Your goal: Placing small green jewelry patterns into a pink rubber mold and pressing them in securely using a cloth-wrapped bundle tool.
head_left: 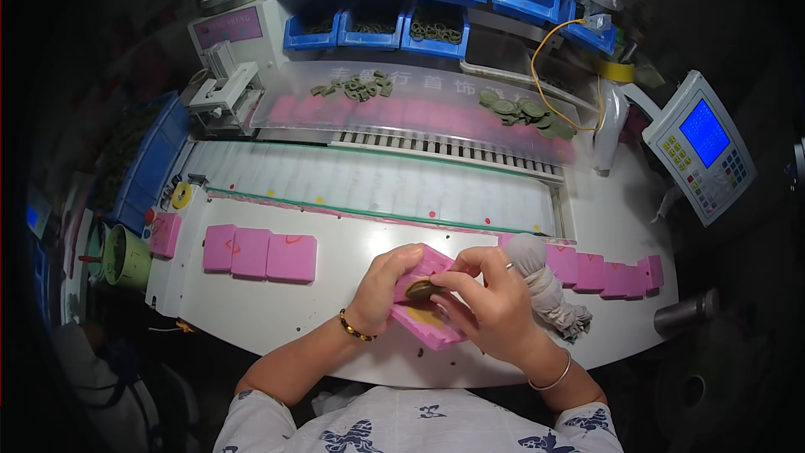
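My left hand (386,289) grips a pink mould block (430,329) that is spread apart, with a yellowish patch on its inner face. Between the two parts of the block sits a dark olive round disc (418,289). My right hand (495,306) pinches the disc's edge between thumb and fingers. Just right of that hand lies a white cloth bundle (549,294) with a rounded end. Whether the disc still touches the mould cannot be made out.
Pink blocks stand in rows at left (292,257) and right (589,271). Behind them runs a conveyor bed (360,180). Green pieces (360,85) lie on a clear cover. Blue bins (436,31) sit above. A control panel (704,147) and metal cylinder (688,312) stand right.
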`<action>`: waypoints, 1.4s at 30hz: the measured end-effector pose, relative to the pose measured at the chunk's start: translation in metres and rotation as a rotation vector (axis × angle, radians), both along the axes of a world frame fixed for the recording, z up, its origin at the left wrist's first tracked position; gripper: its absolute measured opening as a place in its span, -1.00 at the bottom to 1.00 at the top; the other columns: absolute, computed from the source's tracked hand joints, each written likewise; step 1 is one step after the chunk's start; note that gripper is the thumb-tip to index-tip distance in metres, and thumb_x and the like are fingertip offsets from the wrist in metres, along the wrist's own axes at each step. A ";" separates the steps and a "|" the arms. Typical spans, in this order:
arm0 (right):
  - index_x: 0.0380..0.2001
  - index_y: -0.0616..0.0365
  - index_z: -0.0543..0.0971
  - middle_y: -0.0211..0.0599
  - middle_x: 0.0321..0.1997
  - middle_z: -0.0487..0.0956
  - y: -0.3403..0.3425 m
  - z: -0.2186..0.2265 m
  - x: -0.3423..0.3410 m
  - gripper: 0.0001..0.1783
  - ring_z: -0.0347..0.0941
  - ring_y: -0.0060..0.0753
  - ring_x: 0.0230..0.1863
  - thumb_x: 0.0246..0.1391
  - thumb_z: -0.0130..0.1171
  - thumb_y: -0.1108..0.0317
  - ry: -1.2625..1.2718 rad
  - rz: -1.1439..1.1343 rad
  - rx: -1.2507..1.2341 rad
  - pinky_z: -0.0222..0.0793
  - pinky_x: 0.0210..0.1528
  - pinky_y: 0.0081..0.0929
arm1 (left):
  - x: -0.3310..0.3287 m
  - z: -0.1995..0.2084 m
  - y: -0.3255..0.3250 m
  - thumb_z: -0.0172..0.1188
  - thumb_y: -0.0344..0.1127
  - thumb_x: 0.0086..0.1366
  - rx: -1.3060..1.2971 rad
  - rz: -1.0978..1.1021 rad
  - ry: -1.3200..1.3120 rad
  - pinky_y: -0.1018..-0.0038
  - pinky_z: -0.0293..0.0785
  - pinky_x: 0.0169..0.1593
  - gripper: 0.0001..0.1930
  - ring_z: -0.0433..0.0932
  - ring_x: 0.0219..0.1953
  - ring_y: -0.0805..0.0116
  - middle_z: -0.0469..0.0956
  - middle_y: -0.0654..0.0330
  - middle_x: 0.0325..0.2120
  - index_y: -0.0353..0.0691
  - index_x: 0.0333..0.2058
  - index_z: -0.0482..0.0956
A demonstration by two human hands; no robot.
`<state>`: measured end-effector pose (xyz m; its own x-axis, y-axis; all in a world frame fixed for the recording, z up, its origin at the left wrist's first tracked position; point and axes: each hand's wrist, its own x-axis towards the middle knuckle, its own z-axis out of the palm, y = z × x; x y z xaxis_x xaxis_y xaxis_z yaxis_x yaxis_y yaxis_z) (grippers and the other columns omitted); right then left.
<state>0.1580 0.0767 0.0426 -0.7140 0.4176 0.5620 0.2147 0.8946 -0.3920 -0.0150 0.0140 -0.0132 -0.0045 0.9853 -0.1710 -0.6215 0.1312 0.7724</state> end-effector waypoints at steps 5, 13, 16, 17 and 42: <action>-0.31 0.09 0.60 -0.33 -0.21 0.47 0.004 0.004 0.002 -0.72 0.41 -0.29 -0.32 -0.17 0.41 0.43 -0.009 0.029 -0.013 0.36 -0.35 -0.38 | 0.002 0.001 0.000 -0.08 -0.13 0.43 0.016 -0.010 0.064 0.54 0.49 -0.17 -0.68 0.51 -0.32 0.52 0.55 0.21 -0.32 -0.29 -0.18 0.49; -0.31 0.20 0.57 -0.19 -0.23 0.58 0.014 0.008 0.023 -0.71 0.59 -0.18 -0.28 -0.19 0.33 0.65 0.263 0.112 0.156 0.56 -0.34 -0.40 | -0.014 -0.005 0.005 -0.12 0.17 0.46 -0.019 0.032 -0.121 0.36 0.63 -0.17 -0.43 0.66 -0.24 0.22 0.61 -0.01 -0.25 -0.32 -0.04 0.46; -0.31 0.22 0.57 -0.20 -0.23 0.57 0.025 -0.001 0.031 -0.69 0.59 -0.20 -0.27 -0.22 0.31 0.68 0.271 0.081 0.352 0.60 -0.32 -0.41 | -0.026 -0.020 0.005 -0.13 0.20 0.46 0.097 -0.243 -0.214 0.34 0.61 -0.11 -0.41 0.64 -0.20 0.19 0.60 -0.01 -0.25 -0.32 -0.07 0.45; -0.32 0.25 0.59 -0.20 -0.24 0.58 0.026 -0.001 0.033 -0.70 0.60 -0.19 -0.27 -0.23 0.31 0.66 0.255 0.086 0.387 0.63 -0.28 -0.41 | -0.027 -0.023 0.005 -0.13 0.21 0.45 0.196 -0.372 -0.261 0.32 0.58 -0.06 -0.41 0.62 -0.14 0.17 0.60 0.00 -0.24 -0.31 -0.08 0.44; -0.41 0.23 0.46 -0.16 -0.32 0.50 0.223 0.028 -0.004 -0.78 0.51 0.01 -0.29 -0.13 0.30 0.60 0.129 -0.345 0.176 0.43 -0.28 -0.21 | -0.013 -0.009 0.004 0.05 -0.22 0.44 0.067 -0.285 0.226 0.52 0.48 -0.09 -0.75 0.55 -0.26 0.49 0.58 0.22 -0.32 -0.30 -0.29 0.54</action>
<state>0.1544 0.2993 0.0706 -0.4676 0.5099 0.7220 0.4729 0.8344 -0.2831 -0.0285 0.0184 -0.0225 0.2412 0.9614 -0.1323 -0.3797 0.2190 0.8988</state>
